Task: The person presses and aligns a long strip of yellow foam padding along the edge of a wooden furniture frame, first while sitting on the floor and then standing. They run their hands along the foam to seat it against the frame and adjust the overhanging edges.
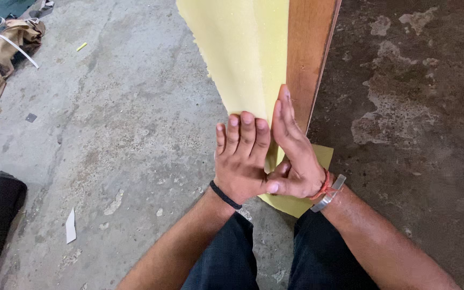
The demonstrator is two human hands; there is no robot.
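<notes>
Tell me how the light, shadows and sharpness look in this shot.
Head view: soft, even daylight, no glare; left hand and right hand on the yellow foam sheet are sharp, casting only faint shadows; the concrete floor stays crisp, edges slightly stretched by the wide lens.

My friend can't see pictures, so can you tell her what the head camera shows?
Two bare hands press a sheet of yellow foam against a wooden board standing on a concrete floor. The left hand lies flat on the foam; the right hand stands edge-on along the board.
</notes>
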